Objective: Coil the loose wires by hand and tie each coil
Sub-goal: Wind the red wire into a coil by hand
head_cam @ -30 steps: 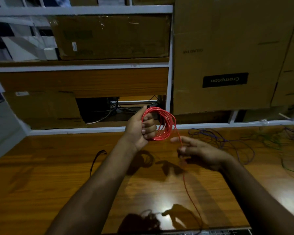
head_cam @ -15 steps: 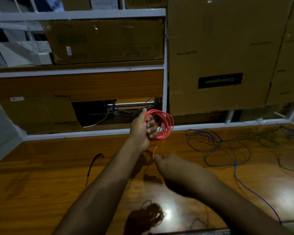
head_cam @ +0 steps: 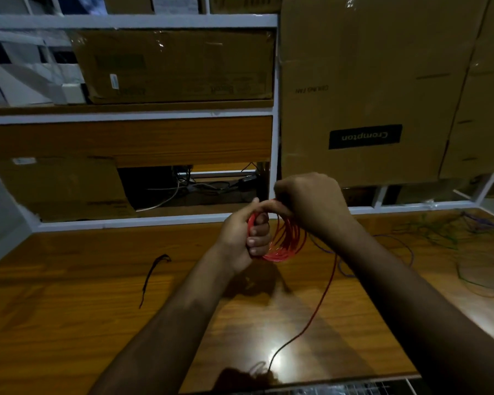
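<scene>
Wooden tabletop (head_cam: 69,309) is filling the lower frame, with shelving and cardboard boxes (head_cam: 368,89) behind it. At centre frame, a red wire coil (head_cam: 285,240) is being held above the table. It is being gripped by the left hand (head_cam: 246,238), fingers curled round its left side. The top of the coil is being grasped by the right hand (head_cam: 311,203), fingers closed over the strands. A loose red tail (head_cam: 322,295) is hanging from the coil toward the lower edge. Purple and green wires (head_cam: 439,246) are lying at right, and a short black wire (head_cam: 151,277) at left.
</scene>
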The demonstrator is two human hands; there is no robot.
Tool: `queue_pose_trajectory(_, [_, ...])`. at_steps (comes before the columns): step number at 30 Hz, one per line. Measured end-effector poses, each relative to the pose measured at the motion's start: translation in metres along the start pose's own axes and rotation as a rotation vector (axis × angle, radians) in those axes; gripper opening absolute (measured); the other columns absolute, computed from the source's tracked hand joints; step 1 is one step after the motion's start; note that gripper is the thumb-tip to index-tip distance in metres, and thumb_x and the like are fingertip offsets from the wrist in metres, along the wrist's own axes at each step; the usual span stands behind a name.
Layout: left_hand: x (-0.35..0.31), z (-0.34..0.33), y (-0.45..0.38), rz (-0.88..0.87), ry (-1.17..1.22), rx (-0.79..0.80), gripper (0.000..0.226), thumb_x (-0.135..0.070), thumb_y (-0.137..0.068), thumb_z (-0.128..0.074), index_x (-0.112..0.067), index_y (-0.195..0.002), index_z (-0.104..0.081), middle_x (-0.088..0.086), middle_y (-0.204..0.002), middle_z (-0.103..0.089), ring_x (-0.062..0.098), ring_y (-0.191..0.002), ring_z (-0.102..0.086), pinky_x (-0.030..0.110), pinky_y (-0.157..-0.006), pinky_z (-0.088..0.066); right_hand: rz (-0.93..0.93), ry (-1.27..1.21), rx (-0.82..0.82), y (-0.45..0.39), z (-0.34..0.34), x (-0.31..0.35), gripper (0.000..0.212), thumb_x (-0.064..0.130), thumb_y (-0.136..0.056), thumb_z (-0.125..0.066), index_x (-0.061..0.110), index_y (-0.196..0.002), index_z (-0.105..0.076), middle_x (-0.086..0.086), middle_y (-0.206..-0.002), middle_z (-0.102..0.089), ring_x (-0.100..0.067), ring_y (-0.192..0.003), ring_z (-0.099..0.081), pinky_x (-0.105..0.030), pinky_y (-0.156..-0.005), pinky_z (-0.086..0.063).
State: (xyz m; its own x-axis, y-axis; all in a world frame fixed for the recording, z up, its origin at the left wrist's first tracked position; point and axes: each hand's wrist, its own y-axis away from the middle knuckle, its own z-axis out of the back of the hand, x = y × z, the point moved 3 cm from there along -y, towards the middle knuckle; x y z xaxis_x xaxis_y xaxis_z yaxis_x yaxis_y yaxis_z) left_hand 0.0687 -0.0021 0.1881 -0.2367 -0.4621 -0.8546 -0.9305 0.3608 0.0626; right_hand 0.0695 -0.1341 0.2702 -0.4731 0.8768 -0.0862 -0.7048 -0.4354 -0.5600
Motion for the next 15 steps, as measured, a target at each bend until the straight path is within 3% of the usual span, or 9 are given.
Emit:
queue_pose_trajectory(3, [-0.002, 0.003, 0.005, 0.043, 0.039, 0.044, 0.043, -0.046, -0.096, -0.046, -0.018, -0.063, -0.045, -0.007, -0.046, -0.030, 0.004, -0.033, -0.027, 0.019, -0.035, -0.016, -0.102, -0.329, 0.075, 0.002, -0.015, -0.014, 0.064, 0.076, -0.081, -0.046, 0.015, -0.066, -0.060, 0.001, -0.056, -0.057, -0.012, -0.047, -0.053, -0.025, -0.046, -0.041])
queue_pose_trajectory(6, [-0.005, 0.006, 0.009, 0.032, 0.074, 0.099, 0.045, -0.045, -0.094, -0.048, -0.019, -0.057, -0.042, -0.009, -0.041, -0.029, 0.003, -0.030, -0.026, 0.017, -0.034, -0.014, -0.226, -0.975, 0.296, 0.013, -0.032, -0.023, 0.065, 0.059, -0.088, -0.053, -0.006, -0.085, -0.058, -0.006, -0.062, -0.052, -0.015, -0.048, -0.045, -0.025, -0.045, -0.035])
queue_pose_trajectory(8, [-0.007, 0.012, 0.011, -0.009, 0.160, 0.106, 0.048, -0.043, -0.095, -0.046, -0.021, -0.053, -0.042, -0.009, -0.039, -0.028, 0.003, -0.028, -0.027, 0.016, -0.033, -0.015, -0.292, -1.247, 0.422, 0.031, -0.045, -0.036, 0.051, 0.045, -0.095, -0.052, -0.006, -0.091, -0.054, -0.005, -0.065, -0.044, -0.014, -0.051, -0.038, -0.026, -0.047, -0.031])
queue_pose_trajectory(11, [-0.012, 0.027, 0.013, -0.081, 0.302, 0.070, 0.050, -0.042, -0.095, -0.044, -0.022, -0.049, -0.042, -0.010, -0.036, -0.028, 0.002, -0.027, -0.027, 0.015, -0.032, -0.015, -0.418, -1.426, 0.498, 0.067, -0.070, -0.060, 0.022, 0.021, -0.101, -0.048, 0.005, -0.097, -0.062, 0.000, -0.068, -0.044, -0.015, -0.060, -0.039, -0.028, -0.058, -0.035])
queue_pose_trajectory(13, [-0.015, 0.037, 0.014, -0.120, 0.326, 0.021, 0.048, -0.043, -0.095, -0.045, -0.022, -0.051, -0.041, -0.009, -0.037, -0.028, 0.002, -0.027, -0.027, 0.015, -0.031, -0.016, -0.540, -1.570, 0.516, 0.094, -0.085, -0.065, 0.023, 0.008, -0.099, -0.045, 0.004, -0.110, -0.065, 0.000, -0.071, -0.054, -0.016, -0.065, -0.044, -0.031, -0.065, -0.040])
queue_pose_trajectory(15, [-0.013, 0.046, 0.012, -0.132, 0.306, -0.050, 0.050, -0.043, -0.098, -0.044, -0.023, -0.053, -0.040, -0.008, -0.038, -0.028, 0.003, -0.029, -0.027, 0.016, -0.030, -0.018, -0.602, -1.564, 0.507, 0.116, -0.098, -0.056, 0.024, 0.006, -0.100, -0.046, 0.006, -0.113, -0.067, 0.001, -0.075, -0.058, -0.014, -0.067, -0.050, -0.033, -0.066, -0.045])
